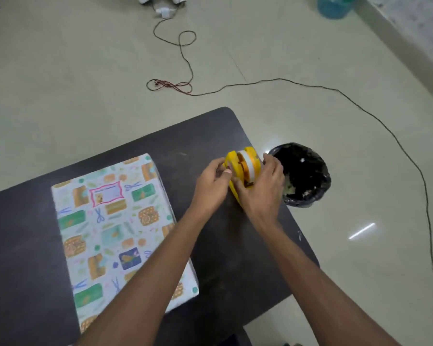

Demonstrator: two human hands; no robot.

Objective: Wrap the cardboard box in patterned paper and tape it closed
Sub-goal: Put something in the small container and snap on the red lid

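Box, already papered, lies flat on table, well left of both hands. R hand grips tape dispenser to steady it; L hand pinches at its front, prob. drawing tape for seams.

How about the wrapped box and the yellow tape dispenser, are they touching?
Apart: the head view shows bare dark table between the wrapped box and the tape dispenser.

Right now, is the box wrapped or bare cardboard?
Wrapped, as far as visible: patterned paper covers the box top and right side, no cardboard showing. Underside and tape seams cannot be told.
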